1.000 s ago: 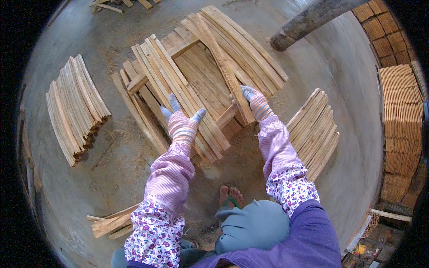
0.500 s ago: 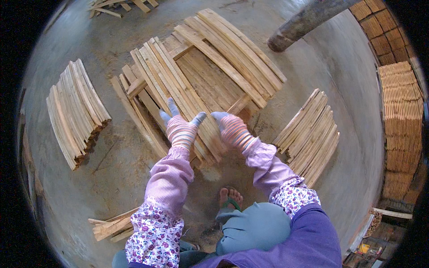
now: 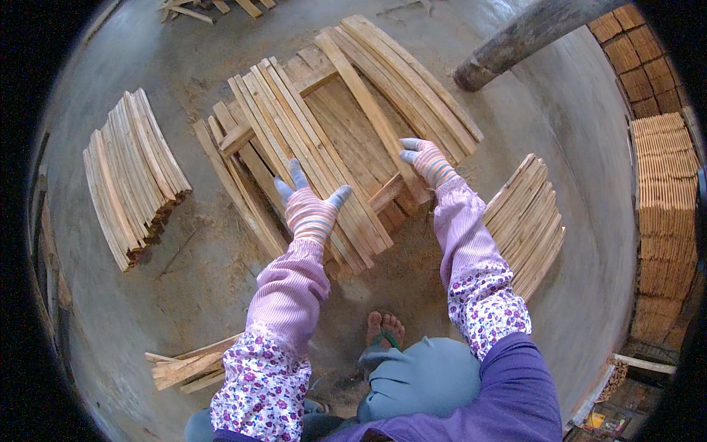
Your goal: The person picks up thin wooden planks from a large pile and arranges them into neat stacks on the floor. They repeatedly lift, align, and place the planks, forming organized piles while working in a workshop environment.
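My left hand (image 3: 311, 212), in a striped glove with grey fingertips, lies with fingers spread over a row of narrow wooden slats (image 3: 294, 140). My right hand (image 3: 433, 163), gloved alike, is at the right edge of a single loose wooden slat (image 3: 364, 96), its fingers closed against it near the near end. The palm side of this hand is hidden. Both rows rest across wooden crosspieces (image 3: 389, 193), and lower boards (image 3: 346, 140) show through the gap between them. More slats (image 3: 412, 81) lie side by side to the right of the loose one.
Slat stacks stand on the concrete floor at left (image 3: 136, 177) and right (image 3: 526, 221). Offcuts (image 3: 195, 365) lie near my left leg. A thick round post (image 3: 508, 48) rises at the far right. Bundled wood (image 3: 666, 214) is piled along the right wall.
My right hand has moved right, away from the left hand, to the loose slat. That slat's near end has shifted left and toward me. The left hand stays over its row.
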